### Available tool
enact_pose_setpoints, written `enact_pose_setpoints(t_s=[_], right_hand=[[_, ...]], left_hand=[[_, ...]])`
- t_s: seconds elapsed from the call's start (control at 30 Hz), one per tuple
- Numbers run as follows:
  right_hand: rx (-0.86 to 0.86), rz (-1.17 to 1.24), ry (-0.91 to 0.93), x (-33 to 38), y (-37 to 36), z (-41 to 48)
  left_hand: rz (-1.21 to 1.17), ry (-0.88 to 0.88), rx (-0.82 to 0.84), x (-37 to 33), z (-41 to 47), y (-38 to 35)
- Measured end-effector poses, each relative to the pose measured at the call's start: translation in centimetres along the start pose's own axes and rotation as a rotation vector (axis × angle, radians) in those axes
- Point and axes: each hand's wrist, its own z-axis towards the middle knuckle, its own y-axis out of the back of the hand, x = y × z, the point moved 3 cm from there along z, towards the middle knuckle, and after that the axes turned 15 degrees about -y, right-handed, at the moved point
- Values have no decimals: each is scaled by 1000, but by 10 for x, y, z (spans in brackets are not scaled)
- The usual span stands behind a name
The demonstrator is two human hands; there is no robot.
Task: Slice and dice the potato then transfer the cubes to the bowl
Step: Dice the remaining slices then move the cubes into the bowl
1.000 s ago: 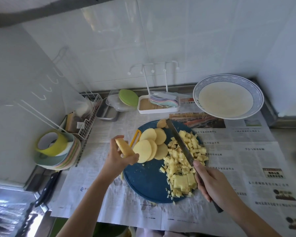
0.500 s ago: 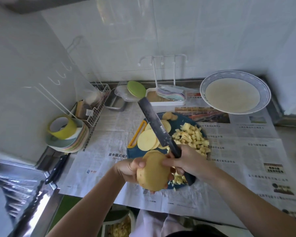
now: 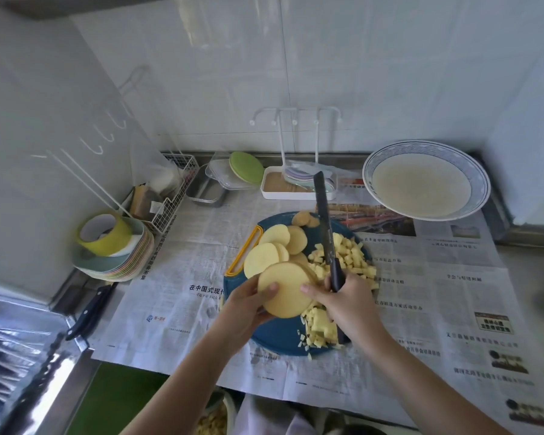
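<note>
A round blue cutting board (image 3: 283, 339) lies on newspaper, with several potato slices (image 3: 275, 246) fanned at its left and a heap of potato cubes (image 3: 349, 255) at its right. My left hand (image 3: 245, 304) holds a large round potato slice (image 3: 285, 290) above the board's near half. My right hand (image 3: 347, 304) grips a dark knife (image 3: 325, 227) with its blade pointing away and up, and its thumb touches the slice's right edge. The blue-rimmed bowl (image 3: 481, 183) stands at the back right with pale liquid in it.
A stack of plates with a yellow-green cup (image 3: 107, 240) sits at the left. A black-handled knife (image 3: 90, 310) lies at the counter's left edge. A white tray with a rack (image 3: 296, 183), a green lid (image 3: 245, 167) and a metal tin stand along the back wall.
Both hands have moved forward over the board with the slice. The slice now faces me flat-on, and the knife blade has swung from pointing upper-left to nearly straight away.
</note>
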Motion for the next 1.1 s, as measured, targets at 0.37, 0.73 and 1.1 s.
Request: enact_pose_setpoints(t_s=[0.37,0.73,1.1], right_hand=[[503,-333,-243,-22,15,-34],[535,-275,-600,-79,-15,-66],[331,-64,-680,-75,-60,-75]], left_hand=[[387,128,-4,-29,18,109],[595,313,321,-9,28,110],[778,270,485,-11,54,102]])
